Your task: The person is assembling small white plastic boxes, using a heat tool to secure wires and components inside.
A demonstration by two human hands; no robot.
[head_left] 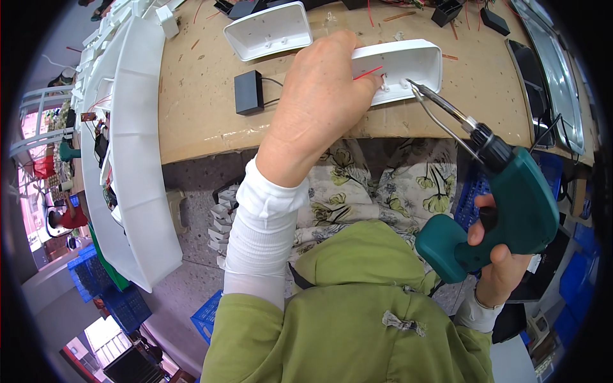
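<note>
My left hand (pixel 322 96) grips the left end of a white plastic housing (pixel 426 60), a shallow open tray shape with small posts inside. A short red wire (pixel 368 73) shows beside the fingertips inside the housing; whether the fingers pinch it I cannot tell. My right hand (pixel 501 271) is wrapped around the handle of a green soldering gun (pixel 520 207). Its metal tip and a thin curved feed tube reach into the housing, close to the small posts. A similar white housing (pixel 268 43) lies behind my left hand, and left of that hand sits a black box (pixel 248 93) with two dark leads.
The brown worktop (pixel 198 121) carries scraps of wire, with more black boxes (pixel 447 11) along the far side. A long white tray (pixel 143 191) flanks the left edge. Dark glossy panels (pixel 530 83) lie at the right. Blue crates (pixel 118 306) stand lower left.
</note>
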